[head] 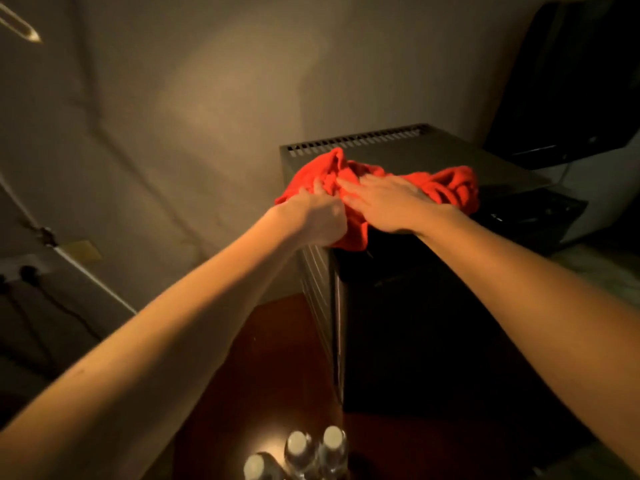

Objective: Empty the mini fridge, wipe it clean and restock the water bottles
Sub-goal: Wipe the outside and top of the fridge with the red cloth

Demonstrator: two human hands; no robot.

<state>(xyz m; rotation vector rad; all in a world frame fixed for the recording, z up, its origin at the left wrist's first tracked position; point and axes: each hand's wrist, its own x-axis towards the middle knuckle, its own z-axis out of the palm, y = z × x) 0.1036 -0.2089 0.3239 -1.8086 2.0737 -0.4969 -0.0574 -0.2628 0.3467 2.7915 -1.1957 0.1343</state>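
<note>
Hands [353, 206] bunch red cloth [446, 185] lying crosswise atop fridge [450, 157]

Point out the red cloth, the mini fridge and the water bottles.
red cloth [453, 185]: head view, bunched right end.
mini fridge [433, 157]: head view, bare top panel behind the cloth.
water bottles [333, 436]: head view, cap of the rightmost bottle.

A dark red-brown floor [277, 368] carries the black mini fridge [415, 323], which stands against the wall. Three capped water bottles [304, 452] stand upright on the floor just before it, close together. A bunched red cloth [446, 185] lies on the fridge's top, apparently overhanging its front edge.
</note>
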